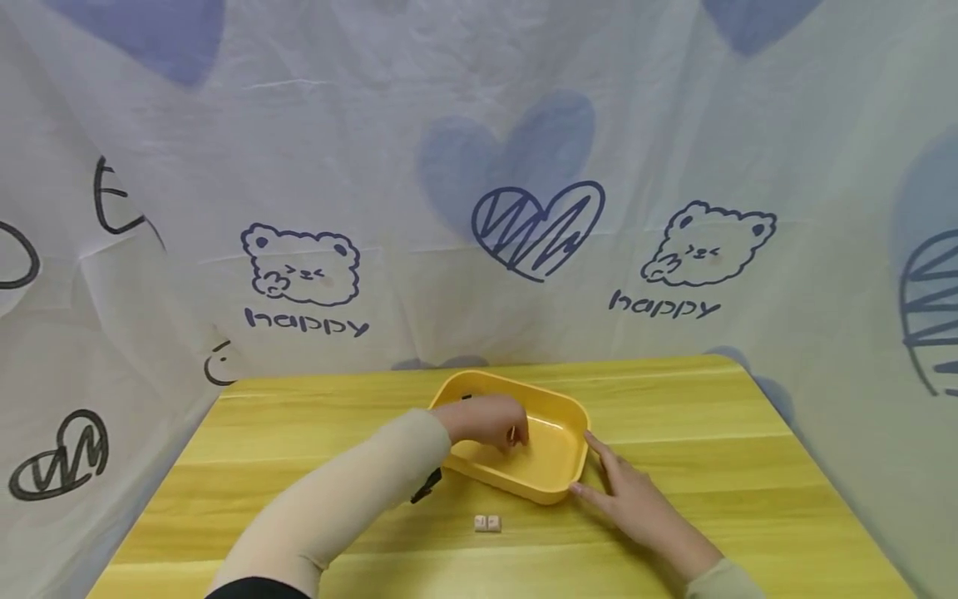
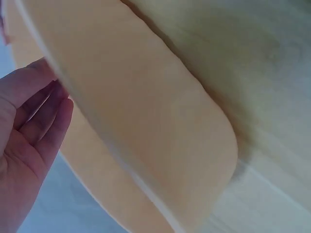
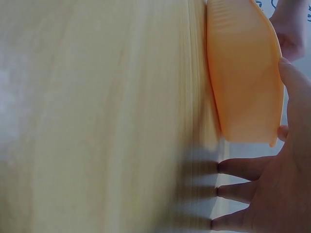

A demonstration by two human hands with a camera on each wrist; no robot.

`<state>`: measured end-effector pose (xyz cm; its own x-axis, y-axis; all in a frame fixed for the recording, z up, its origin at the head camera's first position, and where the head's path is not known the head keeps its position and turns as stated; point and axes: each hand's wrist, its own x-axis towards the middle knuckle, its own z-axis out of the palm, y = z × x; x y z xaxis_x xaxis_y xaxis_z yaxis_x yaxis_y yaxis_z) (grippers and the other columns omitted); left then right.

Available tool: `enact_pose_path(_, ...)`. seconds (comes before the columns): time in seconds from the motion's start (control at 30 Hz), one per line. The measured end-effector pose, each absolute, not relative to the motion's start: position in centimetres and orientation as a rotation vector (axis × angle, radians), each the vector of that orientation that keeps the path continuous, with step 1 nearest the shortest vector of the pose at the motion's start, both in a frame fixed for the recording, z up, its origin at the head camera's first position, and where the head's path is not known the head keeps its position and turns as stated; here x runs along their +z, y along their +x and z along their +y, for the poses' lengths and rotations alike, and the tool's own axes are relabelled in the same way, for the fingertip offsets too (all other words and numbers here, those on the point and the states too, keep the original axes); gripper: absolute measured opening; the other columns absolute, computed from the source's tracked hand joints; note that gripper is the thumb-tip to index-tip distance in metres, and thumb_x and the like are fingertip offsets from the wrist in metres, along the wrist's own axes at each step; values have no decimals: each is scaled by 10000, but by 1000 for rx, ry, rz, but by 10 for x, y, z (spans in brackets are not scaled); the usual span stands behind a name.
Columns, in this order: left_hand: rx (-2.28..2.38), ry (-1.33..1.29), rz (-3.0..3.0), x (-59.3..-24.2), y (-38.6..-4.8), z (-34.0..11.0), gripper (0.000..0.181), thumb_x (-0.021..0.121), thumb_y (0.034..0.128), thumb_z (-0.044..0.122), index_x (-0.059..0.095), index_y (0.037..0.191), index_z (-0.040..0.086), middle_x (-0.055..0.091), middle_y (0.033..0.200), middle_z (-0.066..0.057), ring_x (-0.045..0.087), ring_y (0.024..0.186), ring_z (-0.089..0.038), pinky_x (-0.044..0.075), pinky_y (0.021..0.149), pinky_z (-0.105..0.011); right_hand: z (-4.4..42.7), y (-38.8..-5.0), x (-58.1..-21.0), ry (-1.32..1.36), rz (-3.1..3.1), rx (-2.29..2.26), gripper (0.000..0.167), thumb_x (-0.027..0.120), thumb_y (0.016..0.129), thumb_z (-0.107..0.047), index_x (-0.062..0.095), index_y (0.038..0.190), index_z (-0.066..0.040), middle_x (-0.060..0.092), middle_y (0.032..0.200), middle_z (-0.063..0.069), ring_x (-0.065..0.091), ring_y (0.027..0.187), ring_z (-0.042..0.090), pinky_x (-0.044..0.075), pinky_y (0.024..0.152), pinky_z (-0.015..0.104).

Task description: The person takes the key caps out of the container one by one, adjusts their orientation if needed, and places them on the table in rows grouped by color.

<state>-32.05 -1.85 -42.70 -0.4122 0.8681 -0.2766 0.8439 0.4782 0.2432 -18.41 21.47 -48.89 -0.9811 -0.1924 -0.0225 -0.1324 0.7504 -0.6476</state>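
While my left hand (image 1: 494,420) reaches over the left end of the yellow box (image 1: 552,457), its fingers are bent down toward the floor inside. I cannot tell whether they pinch anything: in the head view my knuckles cover the tips, and in the left wrist view the near wall hides them. Thumb and fingers are drawn close together, which suggests work on something small.

My right hand (image 1: 632,499) is at the near right corner of the box, spread wide rather than wrapped around anything. Its thumb and index finger touch the outside, 1 on each side of the corner, and the other 3 fingers point down to the table (image 1: 711,433). I judge that this light touch is there to steady the box, since a shallow, light thing like this could slide under the reaching hand.

The box sits flat on the table toward the far side, slightly turned, its open top giving my fingers a way in. Just in front of its near wall lie 2 small pale blocks (image 1: 489,523), side by side, with faint marks on top. Neither hand touches them; their spot leaves them within easy reach, I would say.
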Motion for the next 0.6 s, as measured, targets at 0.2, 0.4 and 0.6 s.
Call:
enact_pose_path(0.2,255,1591,2388,-415,-311,-37,184,741,841,31,761,1023,51,672,942,-14,598,800,-64,461,717,-141,215,-186,-491,-262,2861,-1047,833,562,924,-569,185,1566,-196,369,1463,289,348,1323,493,247,1022,693)
enact_pose_path(0.4,420,1621,2456,-410,-295,-55,189,779,830,95,762,1013,49,646,889,-1,583,783,-54,462,715,-135,215,-187,-494,-270,2874,-1031,836,560,925,-570,175,1567,-199,376,1455,295,347,1325,492,221,1021,709)
enact_pose_path(0.6,637,1569,2555,-409,-282,-76,157,801,806,96,777,954,49,632,830,3,586,730,-53,473,671,-132,215,-186,-492,-272,2869,-1034,837,554,926,-574,174,1567,-194,380,1452,296,345,1329,487,190,1021,724)
